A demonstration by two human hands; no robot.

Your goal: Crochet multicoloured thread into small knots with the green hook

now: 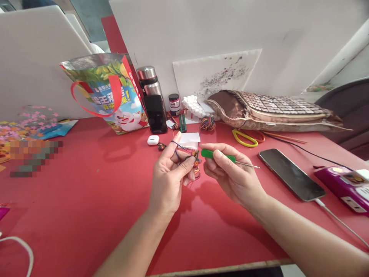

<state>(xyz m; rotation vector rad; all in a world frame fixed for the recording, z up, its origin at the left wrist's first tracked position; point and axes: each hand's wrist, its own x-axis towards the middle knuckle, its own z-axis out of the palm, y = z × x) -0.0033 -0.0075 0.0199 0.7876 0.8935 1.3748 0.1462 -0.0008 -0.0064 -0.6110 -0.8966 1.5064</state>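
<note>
Between the thumb and fingers of my left hand (pixel 171 173) is a small multicoloured crochet piece (pixel 196 157). A dark yarn strand (pixel 176 144) runs over that hand's raised index finger. My right hand (pixel 230 169) grips a crochet hook (pixel 219 156) by its green handle. One thin metal end of the hook sticks out to the right, and the other end points at the crochet piece, its tip hard to make out. A ball of multicoloured yarn (pixel 207 124) lies behind my hands, near a folded white paper (pixel 188 139).
At the back stand a colourful bag (pixel 115 96), a steel flask (pixel 150 80), an upright phone (pixel 155 113) and a jar (pixel 174 104). To the right lie yellow-handled scissors (pixel 245 139), a charging phone (pixel 291 173), a purple power strip (pixel 343 188) and a sequined cushion (pixel 276 109).
</note>
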